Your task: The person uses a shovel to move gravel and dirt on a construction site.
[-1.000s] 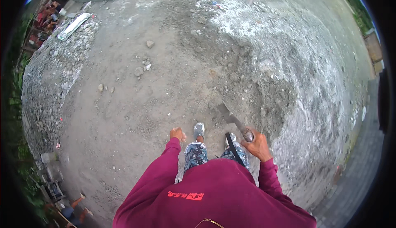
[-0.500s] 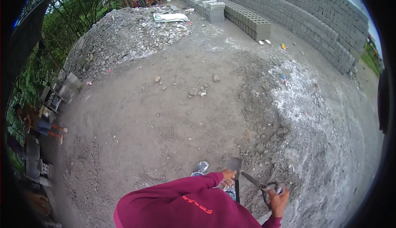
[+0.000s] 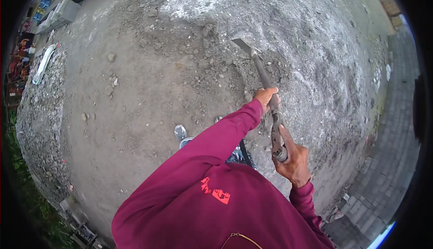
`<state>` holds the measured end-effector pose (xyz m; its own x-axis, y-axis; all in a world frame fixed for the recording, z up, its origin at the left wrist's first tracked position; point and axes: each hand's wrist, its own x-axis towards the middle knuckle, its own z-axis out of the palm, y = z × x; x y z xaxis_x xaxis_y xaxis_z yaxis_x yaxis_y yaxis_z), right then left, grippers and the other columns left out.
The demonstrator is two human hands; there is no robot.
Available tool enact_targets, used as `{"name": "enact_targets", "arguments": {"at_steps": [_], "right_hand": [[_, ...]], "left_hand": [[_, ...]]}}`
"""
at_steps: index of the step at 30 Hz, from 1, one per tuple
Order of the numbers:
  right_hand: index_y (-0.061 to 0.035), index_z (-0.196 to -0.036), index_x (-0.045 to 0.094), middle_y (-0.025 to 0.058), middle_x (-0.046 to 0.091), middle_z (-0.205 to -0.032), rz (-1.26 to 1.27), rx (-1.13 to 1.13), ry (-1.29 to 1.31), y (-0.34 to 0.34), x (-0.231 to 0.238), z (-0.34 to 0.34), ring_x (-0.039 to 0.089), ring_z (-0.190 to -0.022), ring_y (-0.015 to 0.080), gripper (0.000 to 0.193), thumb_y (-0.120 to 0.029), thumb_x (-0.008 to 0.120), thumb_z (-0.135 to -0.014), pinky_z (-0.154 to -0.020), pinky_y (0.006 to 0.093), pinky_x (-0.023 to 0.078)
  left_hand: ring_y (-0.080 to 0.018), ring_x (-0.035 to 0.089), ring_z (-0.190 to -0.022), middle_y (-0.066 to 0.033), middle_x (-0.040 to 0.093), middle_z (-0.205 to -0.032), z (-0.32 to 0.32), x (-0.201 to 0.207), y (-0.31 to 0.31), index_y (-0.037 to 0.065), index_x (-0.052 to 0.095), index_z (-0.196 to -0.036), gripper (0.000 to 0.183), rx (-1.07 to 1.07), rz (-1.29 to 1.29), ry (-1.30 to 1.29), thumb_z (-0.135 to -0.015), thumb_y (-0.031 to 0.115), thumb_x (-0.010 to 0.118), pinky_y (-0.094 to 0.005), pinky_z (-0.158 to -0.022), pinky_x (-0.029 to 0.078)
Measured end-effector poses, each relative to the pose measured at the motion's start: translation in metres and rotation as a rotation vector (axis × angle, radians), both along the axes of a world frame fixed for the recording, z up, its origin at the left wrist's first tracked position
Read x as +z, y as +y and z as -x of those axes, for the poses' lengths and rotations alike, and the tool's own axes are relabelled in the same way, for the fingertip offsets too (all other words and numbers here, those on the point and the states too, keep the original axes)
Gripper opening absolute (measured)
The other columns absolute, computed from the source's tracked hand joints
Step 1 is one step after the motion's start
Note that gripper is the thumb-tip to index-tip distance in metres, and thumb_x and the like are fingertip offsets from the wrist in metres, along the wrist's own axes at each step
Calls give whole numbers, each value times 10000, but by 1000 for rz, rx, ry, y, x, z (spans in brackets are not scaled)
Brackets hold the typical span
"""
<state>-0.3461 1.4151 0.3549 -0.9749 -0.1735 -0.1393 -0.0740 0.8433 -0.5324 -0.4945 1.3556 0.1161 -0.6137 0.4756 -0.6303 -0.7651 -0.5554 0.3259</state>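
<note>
A shovel (image 3: 260, 66) with a worn grey shaft stretches away from me, its metal blade (image 3: 243, 45) over the loose grey gravel and sand (image 3: 225, 71). My left hand (image 3: 266, 98) is closed round the middle of the shaft. Nearer to me, my right hand (image 3: 294, 159) grips the handle at the shovel's rear end, with one finger lying along it. Both arms are in maroon sleeves. Whether the blade touches the gravel or hovers just above it, I cannot tell.
Whitish gravel (image 3: 311, 46) spreads ahead and to the right, with grey block paving or stacked blocks (image 3: 388, 145) beyond. Concrete blocks (image 3: 61, 14) stand far left, near a stone heap (image 3: 38, 127) with a white sack (image 3: 44, 64). My shoe (image 3: 180, 132) rests on bare dirt.
My view has turned right toward the whitish gravel. The shovel has swung from near my feet to stretch out ahead, and both hands stay on it.
</note>
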Motion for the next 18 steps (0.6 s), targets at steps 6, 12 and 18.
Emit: {"name": "enact_targets", "arguments": {"at_steps": [6,12,18], "right_hand": [[-58,-1387,397,223,655,-823,77,-138,66,33,-143,50,644,-652,369,823,-94,715,-629,-583,415,517],[-56,-1417,347,239,653,-905,157,63,-156,-5,-148,52,644,-711,399,896,-111,746,-617,-675,409,519],[23,-1332,457,206,675,-988,584,-460,-246,-28,-73,10,696,-825,243,718,-116,762,-697,-701,315,531]], "left_hand": [[-227,576,-502,-108,605,-655,72,-78,56,23,575,-834,223,-179,212,155,-835,241,621,-368,-478,496],[-202,580,-484,-91,609,-640,40,-103,-13,21,586,-842,219,-132,292,36,-838,239,602,-336,-440,485],[-218,574,-545,-95,565,-610,-17,-42,-64,-48,561,-829,274,-61,626,13,-795,218,617,-373,-479,466]]}}
